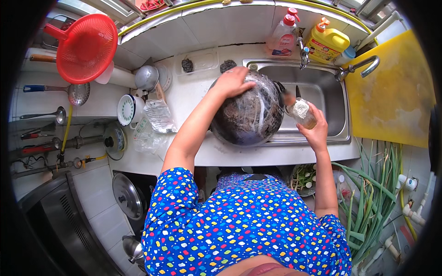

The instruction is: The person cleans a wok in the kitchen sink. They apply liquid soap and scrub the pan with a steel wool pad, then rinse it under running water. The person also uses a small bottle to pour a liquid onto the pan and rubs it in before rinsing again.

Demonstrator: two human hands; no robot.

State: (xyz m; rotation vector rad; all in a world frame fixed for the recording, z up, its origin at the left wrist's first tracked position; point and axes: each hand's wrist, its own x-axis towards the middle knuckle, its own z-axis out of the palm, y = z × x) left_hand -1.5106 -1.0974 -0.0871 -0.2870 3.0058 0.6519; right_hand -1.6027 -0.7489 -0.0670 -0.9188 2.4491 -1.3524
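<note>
An upturned wok (248, 114), its dark bottom streaked with white liquid, rests partly over the counter and the left edge of the steel sink (321, 86). My left hand (236, 82) lies on the far side of the wok's bottom. In my right hand (316, 126) is a glass bottle (302, 112) with a pale label, tilted with its blurred neck towards the wok. Two dark scouring pads lie behind the wok: one (228, 65) on the counter, another (187, 65) in a clear plastic tray (207, 60).
Pump bottles (285, 36) and a tap (366, 65) stand behind the sink. A yellow cutting board (390, 93) is at right, above spring onions (369, 193). On the left are an enamel mug (127, 109), plastic bags (146, 136), a red colander (88, 48) and hanging ladles.
</note>
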